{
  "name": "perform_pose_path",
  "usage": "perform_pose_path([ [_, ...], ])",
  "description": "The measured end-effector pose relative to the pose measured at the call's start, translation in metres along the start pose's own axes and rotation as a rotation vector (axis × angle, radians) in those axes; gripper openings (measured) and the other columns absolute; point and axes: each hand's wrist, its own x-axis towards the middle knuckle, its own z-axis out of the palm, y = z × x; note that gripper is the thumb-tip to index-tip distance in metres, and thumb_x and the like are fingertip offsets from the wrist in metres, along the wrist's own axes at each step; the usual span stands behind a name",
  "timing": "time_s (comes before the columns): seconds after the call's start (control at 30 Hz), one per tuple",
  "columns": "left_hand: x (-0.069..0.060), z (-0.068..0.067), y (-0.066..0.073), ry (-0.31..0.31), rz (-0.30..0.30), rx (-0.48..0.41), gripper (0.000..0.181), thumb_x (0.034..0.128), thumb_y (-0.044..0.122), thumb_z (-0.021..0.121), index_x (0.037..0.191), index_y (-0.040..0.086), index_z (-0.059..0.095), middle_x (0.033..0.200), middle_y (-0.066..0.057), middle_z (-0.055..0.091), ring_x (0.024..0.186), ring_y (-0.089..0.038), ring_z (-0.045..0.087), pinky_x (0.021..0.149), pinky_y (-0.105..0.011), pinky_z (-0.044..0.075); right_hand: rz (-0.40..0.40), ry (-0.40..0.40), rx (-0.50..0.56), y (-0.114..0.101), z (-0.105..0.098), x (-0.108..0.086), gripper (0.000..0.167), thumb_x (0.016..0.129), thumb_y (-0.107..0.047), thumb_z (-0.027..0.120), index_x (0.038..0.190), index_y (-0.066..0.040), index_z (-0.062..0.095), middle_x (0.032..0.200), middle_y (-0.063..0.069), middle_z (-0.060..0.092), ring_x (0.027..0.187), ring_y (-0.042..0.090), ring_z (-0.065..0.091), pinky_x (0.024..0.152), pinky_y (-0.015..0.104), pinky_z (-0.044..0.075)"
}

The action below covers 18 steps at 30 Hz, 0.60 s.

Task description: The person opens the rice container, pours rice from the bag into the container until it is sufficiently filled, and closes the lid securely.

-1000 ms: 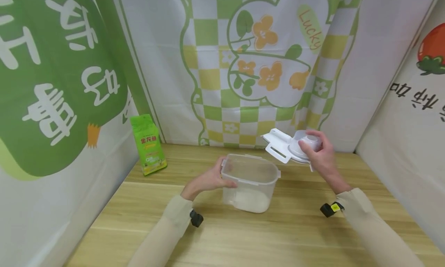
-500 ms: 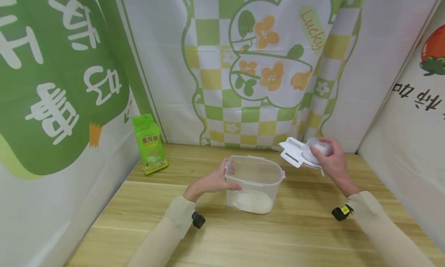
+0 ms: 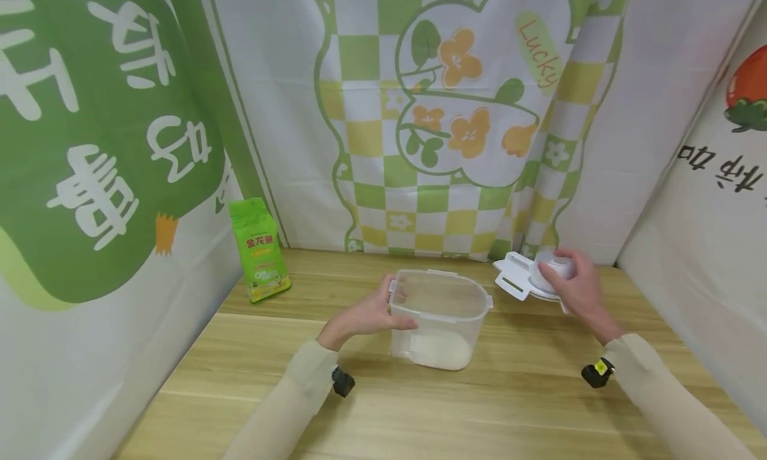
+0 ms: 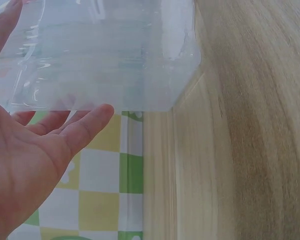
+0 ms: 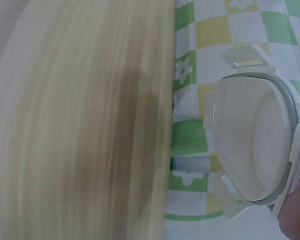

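A clear plastic storage container (image 3: 443, 319) without its lid stands on the wooden table, some white contents (image 3: 442, 351) at its bottom. My left hand (image 3: 370, 315) holds its left end, thumb at the front wall and fingers round the far side. In the left wrist view the fingers (image 4: 92, 124) touch the container's wall. My right hand (image 3: 580, 288) grips the round, see-through cup-like top (image 3: 554, 268) of a white lid (image 3: 515, 277), raised above the table at the right. The right wrist view shows the lid's underside (image 5: 255, 135), its grey seal and swung-out side clips.
A green printed bag (image 3: 260, 252) stands upright at the table's left back. A checked curtain (image 3: 413, 200) hangs behind the table (image 3: 383, 413), and printed cloth walls border both sides.
My right hand has carried the lid rightward and lower, away from the container. My left hand keeps its hold, and the container stays in place.
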Motion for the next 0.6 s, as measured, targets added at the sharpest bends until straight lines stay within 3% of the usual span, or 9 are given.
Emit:
perform_pose_path([
  [0.27, 0.0, 0.0, -0.002, -0.01, 0.01, -0.017, 0.096, 0.0828, 0.049, 0.075, 0.149, 0.022, 0.011, 0.145, -0.016, 0.039, 0.129, -0.033, 0.048, 0.101, -0.046, 0.048, -0.02, -0.041, -0.055, 0.018, -0.009, -0.005, 0.049, 0.087, -0.028, 0.072, 0.12, 0.006, 0.057, 0.123, 0.029, 0.056, 0.112, 0.038, 0.051, 0.086, 0.026, 0.033],
  [0.6, -0.001, 0.0, -0.002, -0.022, 0.001, -0.056, 0.096, 0.0845, 0.046, 0.075, 0.151, 0.022, 0.01, 0.148, -0.017, 0.037, 0.125, -0.032, 0.051, 0.097, -0.042, 0.051, -0.019, -0.079, -0.135, 0.034, -0.021, -0.01, 0.05, 0.09, -0.031, 0.069, 0.12, 0.007, 0.056, 0.123, 0.031, 0.052, 0.114, 0.043, 0.046, 0.089, 0.049, 0.034],
])
